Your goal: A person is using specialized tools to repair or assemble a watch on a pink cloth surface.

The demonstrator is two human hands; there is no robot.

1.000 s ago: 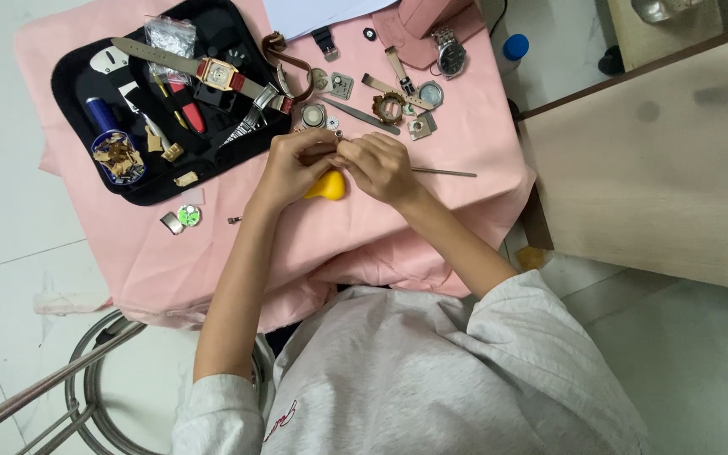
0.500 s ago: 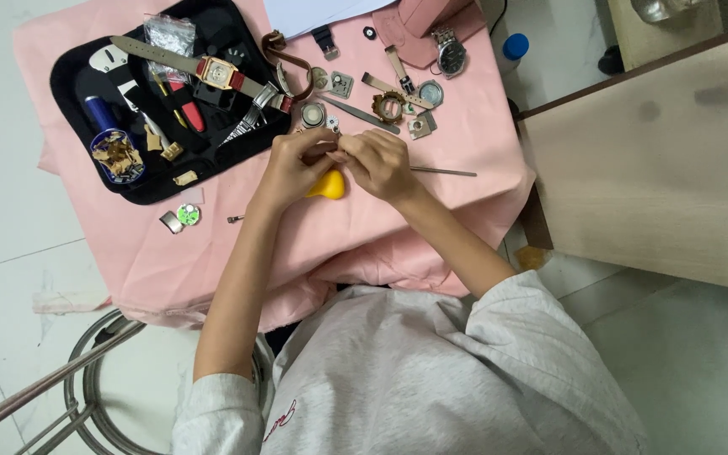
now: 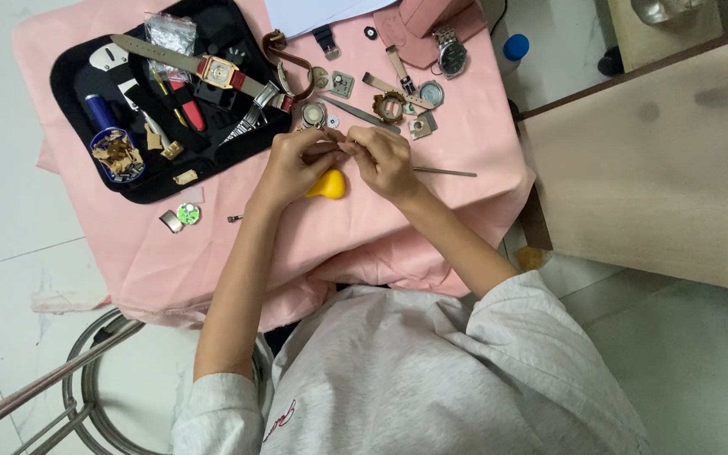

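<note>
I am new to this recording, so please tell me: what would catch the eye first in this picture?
Both hands, left hand and right hand, meet at the middle of the pink cloth, above a yellow object. Behind them lies a black tool mat with a square-faced watch.

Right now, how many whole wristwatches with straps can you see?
2: a square-faced watch lying across the black tool mat, and a round dark-faced watch near the cloth's far edge. Others may be hidden.
</note>
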